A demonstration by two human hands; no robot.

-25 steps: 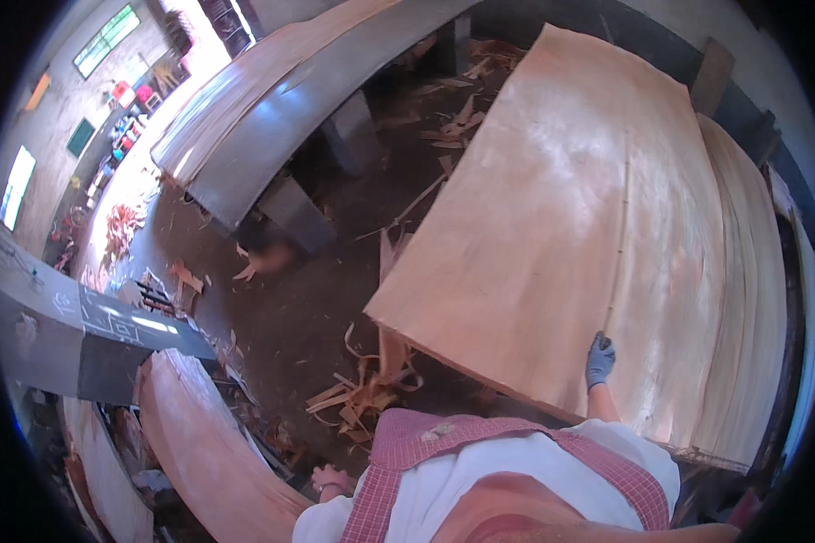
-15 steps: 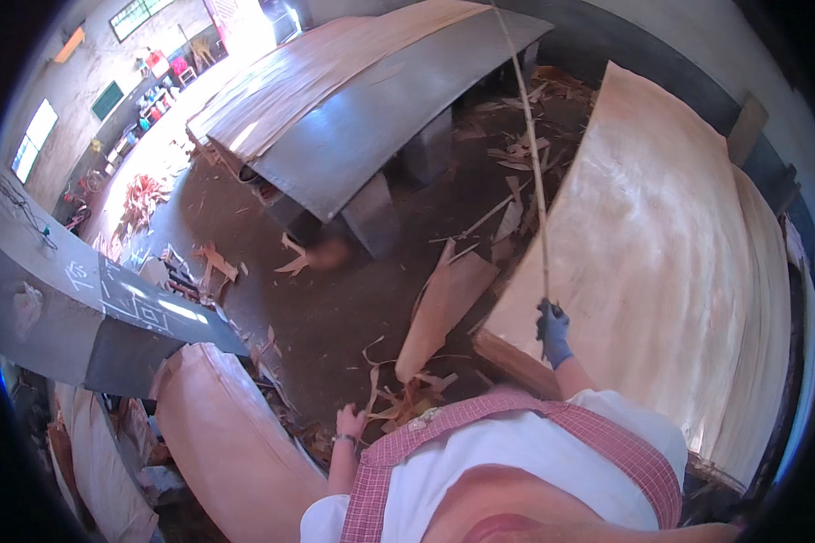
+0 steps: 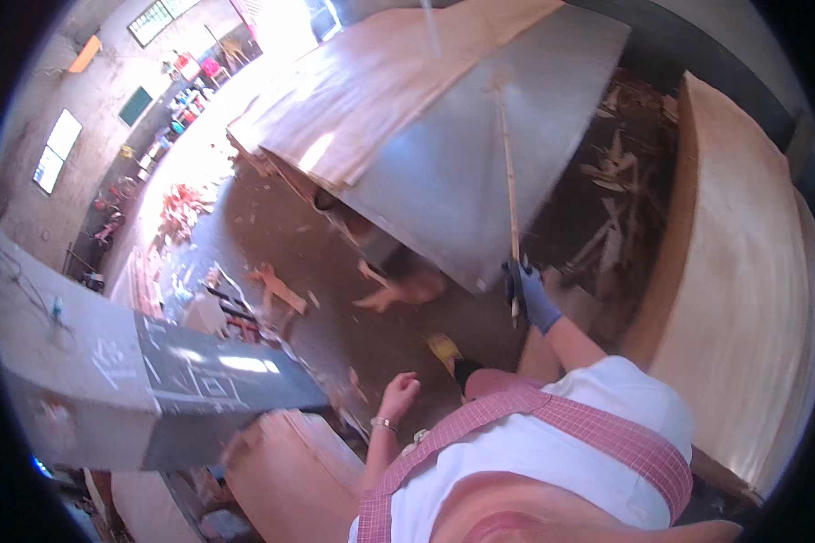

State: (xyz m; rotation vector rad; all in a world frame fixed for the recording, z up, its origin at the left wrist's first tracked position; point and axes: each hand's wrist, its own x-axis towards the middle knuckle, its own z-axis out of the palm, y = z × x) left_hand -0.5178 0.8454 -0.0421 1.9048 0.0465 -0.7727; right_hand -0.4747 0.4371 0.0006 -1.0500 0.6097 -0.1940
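Observation:
My right hand [image 3: 536, 300], in a grey-blue glove, is closed around a long thin bamboo stick [image 3: 510, 195] near its lower end. The stick points away from me, and its far part crosses in front of the grey tabletop [image 3: 444, 181]. Beyond it on the same surface lie thin wood veneer sheets [image 3: 335, 90], covering the left side. My bare left hand [image 3: 399, 395] hangs low in front of me, fingers curled, with nothing seen in it. A yellow shoe [image 3: 444, 351] shows on the dark floor between my hands.
A tall stack of veneer sheets [image 3: 743, 271] stands at my right. Left of me is a grey pillar [image 3: 217, 385] with chalk marks, beside another veneer stack [image 3: 290, 471]. Veneer scraps [image 3: 281, 290] litter the floor. Assorted items line the far left wall.
I have moved forward, so the grey table is nearer and the right stack lies further right. The stick now points over the tabletop. My left hand's fingers have curled in.

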